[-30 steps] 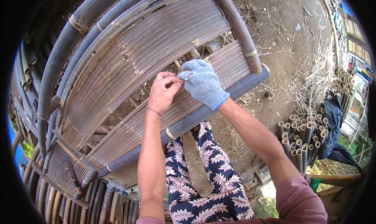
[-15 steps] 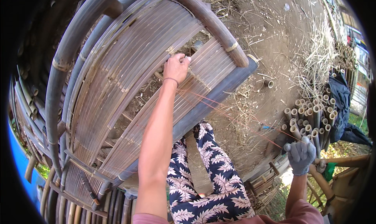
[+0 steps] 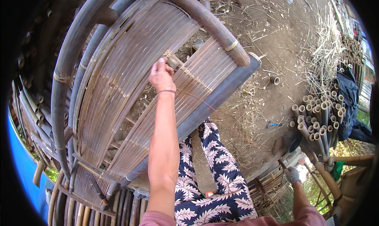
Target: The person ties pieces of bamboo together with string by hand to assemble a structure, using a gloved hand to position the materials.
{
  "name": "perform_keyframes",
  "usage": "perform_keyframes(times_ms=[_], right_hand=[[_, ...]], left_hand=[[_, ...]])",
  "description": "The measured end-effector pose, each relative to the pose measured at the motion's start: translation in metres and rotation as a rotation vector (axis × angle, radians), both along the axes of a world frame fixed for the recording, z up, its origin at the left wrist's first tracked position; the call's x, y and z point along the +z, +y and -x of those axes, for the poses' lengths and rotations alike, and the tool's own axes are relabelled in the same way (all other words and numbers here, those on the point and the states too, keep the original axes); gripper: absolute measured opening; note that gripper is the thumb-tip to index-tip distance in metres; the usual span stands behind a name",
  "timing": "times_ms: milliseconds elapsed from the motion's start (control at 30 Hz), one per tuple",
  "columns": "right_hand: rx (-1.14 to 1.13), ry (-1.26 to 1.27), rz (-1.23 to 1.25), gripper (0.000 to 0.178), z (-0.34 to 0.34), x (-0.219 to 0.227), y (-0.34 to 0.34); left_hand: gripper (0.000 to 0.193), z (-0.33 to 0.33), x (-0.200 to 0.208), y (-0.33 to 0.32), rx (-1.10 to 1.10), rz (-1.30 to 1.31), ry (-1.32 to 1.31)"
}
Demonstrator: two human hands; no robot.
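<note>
Trousers with pale leaves [image 3: 225, 166] are closest; our gloved right hand [image 3: 293, 174] is by a brown stick [image 3: 282, 163]; our bare left hand [image 3: 162, 76] bends its fingers at the bamboo seat [image 3: 197, 82] before us; we cannot tell if either hand pinches anything; bamboo tubes [image 3: 316, 121] stand farther away.

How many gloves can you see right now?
1: the grey glove on the right hand, at the lower right. The left hand, over the slatted bench, is bare. Others may be hidden in the clutter or dark edges.
</note>
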State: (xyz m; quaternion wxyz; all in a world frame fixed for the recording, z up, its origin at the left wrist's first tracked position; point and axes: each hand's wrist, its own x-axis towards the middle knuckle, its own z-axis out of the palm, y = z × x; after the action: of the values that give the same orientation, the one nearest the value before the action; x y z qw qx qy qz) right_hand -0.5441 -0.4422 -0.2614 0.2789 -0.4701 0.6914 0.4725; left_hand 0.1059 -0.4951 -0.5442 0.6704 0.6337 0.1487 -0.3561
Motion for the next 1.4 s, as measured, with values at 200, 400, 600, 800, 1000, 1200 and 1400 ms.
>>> perform_keyframes(times_ms=[200,400,600,800,1000,1200,1400], right_hand=[[0.634,-0.048,0.019,0.045,-0.108,-0.07,-0.002],[0.678,-0.916,0.64,0.059,-0.39,-0.169,-0.068],[0.898,-0.78,0.393,0.044,-0.533,-0.209,-0.067],[0.034,-1.012,0.104,0.024,-0.513,-0.234,-0.063],[-0.071,-1.167,-0.533,0.025,-0.527,-0.207,-0.117],[0.673,-1.436,0.001,0.021,-0.573,-0.209,-0.147],[1.628,-0.959,0.013,0.015,-0.582,-0.21,-0.152]], left_hand=[[0.023,-0.009,0.081,0.099,-0.627,-0.727,-0.585],[0.041,-0.007,0.06,0.13,-0.863,-0.617,-0.684],[0.054,0.01,0.016,0.084,-1.189,-0.91,-0.433],[0.032,0.015,-0.005,0.118,-0.957,-0.715,-0.726],[0.039,0.007,0.015,0.097,-1.13,-0.686,-0.447],[0.034,0.002,0.018,0.095,-1.129,-0.692,-0.429],[0.026,0.004,0.013,0.098,-1.081,-0.649,-0.442]])
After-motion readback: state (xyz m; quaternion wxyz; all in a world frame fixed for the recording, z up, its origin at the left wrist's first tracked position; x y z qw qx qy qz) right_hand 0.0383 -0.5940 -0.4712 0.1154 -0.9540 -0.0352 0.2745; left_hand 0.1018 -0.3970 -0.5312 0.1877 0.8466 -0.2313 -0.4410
